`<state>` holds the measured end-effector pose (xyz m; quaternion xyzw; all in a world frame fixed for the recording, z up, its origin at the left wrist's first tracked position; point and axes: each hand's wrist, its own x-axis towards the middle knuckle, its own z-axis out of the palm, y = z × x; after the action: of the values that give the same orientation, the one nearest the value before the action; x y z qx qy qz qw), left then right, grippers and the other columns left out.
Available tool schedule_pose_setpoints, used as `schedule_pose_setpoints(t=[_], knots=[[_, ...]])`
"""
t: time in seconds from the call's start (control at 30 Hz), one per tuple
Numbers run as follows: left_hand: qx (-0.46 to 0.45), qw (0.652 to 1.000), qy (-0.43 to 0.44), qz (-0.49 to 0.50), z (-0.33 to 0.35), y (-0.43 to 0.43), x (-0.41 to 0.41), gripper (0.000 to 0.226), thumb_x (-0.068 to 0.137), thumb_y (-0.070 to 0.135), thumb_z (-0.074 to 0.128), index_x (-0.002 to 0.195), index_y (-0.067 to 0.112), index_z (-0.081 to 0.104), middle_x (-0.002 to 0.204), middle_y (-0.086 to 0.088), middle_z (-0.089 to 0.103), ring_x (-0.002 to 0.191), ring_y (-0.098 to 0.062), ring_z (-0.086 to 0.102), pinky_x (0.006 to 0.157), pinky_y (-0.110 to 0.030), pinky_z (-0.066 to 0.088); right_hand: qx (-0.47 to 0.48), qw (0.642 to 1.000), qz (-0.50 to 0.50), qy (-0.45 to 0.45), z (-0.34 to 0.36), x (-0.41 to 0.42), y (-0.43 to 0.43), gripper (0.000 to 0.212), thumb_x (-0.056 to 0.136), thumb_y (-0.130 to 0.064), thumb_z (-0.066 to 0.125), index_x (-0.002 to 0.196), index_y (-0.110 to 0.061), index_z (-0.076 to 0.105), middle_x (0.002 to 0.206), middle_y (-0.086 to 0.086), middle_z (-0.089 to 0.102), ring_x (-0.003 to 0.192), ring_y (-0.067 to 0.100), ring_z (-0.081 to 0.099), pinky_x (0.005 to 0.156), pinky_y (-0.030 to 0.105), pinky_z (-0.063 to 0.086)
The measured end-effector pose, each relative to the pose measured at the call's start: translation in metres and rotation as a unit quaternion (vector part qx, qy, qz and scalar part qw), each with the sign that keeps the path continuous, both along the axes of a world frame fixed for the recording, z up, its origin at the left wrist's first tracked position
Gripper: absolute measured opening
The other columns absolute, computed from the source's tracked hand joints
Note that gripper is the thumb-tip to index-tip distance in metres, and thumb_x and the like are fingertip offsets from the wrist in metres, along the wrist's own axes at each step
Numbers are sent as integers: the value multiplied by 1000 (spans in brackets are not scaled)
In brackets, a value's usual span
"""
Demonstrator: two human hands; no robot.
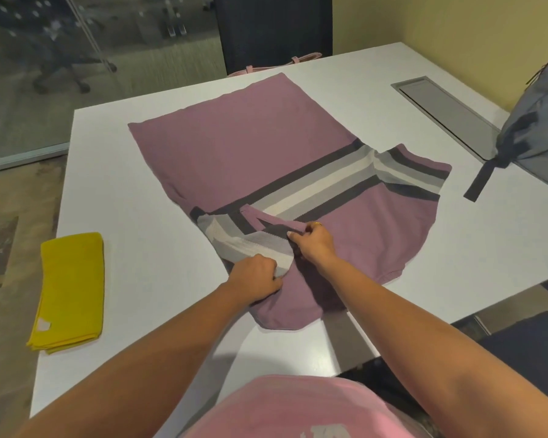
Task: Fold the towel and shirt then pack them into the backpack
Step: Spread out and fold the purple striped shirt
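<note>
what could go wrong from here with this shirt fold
1. The left hand and right hand both hold the folded-in sleeve close together, so the fold line may come out crooked or bunched.
2. The shirt has its near end at the edge of the table; a tug toward the person could drag it off.

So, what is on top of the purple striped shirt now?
One sleeve, folded inward, with the left hand and right hand gripping it. The shirt fabric beneath them is hidden.
</note>
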<state>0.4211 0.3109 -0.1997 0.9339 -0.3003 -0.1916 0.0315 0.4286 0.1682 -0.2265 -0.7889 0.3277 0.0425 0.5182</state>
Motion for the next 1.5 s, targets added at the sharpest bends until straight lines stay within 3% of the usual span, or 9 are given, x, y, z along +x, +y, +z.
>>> schedule_pose_setpoints(t=[0.23, 0.33, 0.47, 0.67, 0.9, 1.13, 1.23, 1.33, 1.5], knots=[[-125, 990, 52, -28, 3, -1, 3, 39, 87, 17, 49, 54, 18, 28, 53, 0, 39, 59, -23, 43, 58, -30, 32, -24, 995, -40, -86, 5, -5, -10, 18, 90, -22, 57, 103, -9, 60, 77, 2, 55, 77, 18, 51, 69, 28, 40], [-172, 982, 72, -38, -1, -7, 3, 39, 88, 13, 48, 54, 18, 27, 56, -4, 42, 57, -22, 40, 57, -30, 30, -37, 992, -63, -104, 10, -10, -17, 17, 90, -20, 56, 101, -8, 59, 73, 0, 53, 77, 19, 51, 68, 28, 39], [-106, 987, 105, -64, -12, -9, 2, 43, 93, 32, 50, 54, 18, 35, 56, 0, 43, 59, -19, 42, 60, -32, 38, -78, 995, -40, -47, 6, -22, -27, 8, 87, -19, 59, 89, -15, 53, 71, -1, 52, 77, 19, 50, 67, 26, 37], [-251, 966, 25, 56, 8, -18, 41, 28, 97, 19, 46, 80, 4, 62, 77, -11, 63, 69, -19, 52, 65, -28, 37, -220, 968, 22, -121, 16, -27, -30, 16, 90, -21, 55, 101, -10, 62, 95, 3, 57, 80, 15, 51, 67, 27, 42], [-62, 998, -33, 5, 17, -17, 111, 29, 96, 13, 45, 124, 17, 55, 120, -9, 49, 93, -23, 51, 67, -23, 41, -335, 914, 152, -168, 27, -14, -16, 28, 94, -20, 50, 119, -12, 59, 119, 4, 57, 106, 21, 52, 80, 32, 48], [76, 993, -61, -62, 12, -21, 140, 21, 95, 17, 50, 116, 19, 53, 116, -9, 48, 93, -27, 56, 75, -35, 51, -292, 940, 172, -43, 10, -15, -37, 32, 94, -29, 51, 121, -12, 57, 113, 7, 57, 101, 26, 56, 79, 35, 46], [57, 998, 5, -25, 14, -25, 157, 18, 97, 18, 45, 111, 11, 55, 117, -13, 50, 99, -30, 54, 85, -38, 47, -232, 958, 162, -44, 10, -14, -46, 33, 94, -29, 52, 119, -9, 58, 113, 9, 57, 100, 26, 56, 83, 33, 46], [-9, 996, 68, 51, 15, -28, 167, 9, 97, 10, 42, 96, 9, 51, 109, -18, 56, 90, -28, 51, 74, -34, 43, -211, 962, 173, -33, 7, -15, -51, 37, 93, -39, 50, 113, -10, 60, 107, 8, 58, 95, 23, 56, 81, 36, 49], [-42, 991, 67, 112, 11, -34, 165, 20, 93, 1, 37, 100, 5, 55, 106, -17, 59, 90, -28, 52, 76, -38, 43, -226, 963, 145, -27, 7, -9, -49, 34, 95, -40, 45, 102, -11, 61, 103, 7, 60, 91, 24, 57, 72, 35, 46]])
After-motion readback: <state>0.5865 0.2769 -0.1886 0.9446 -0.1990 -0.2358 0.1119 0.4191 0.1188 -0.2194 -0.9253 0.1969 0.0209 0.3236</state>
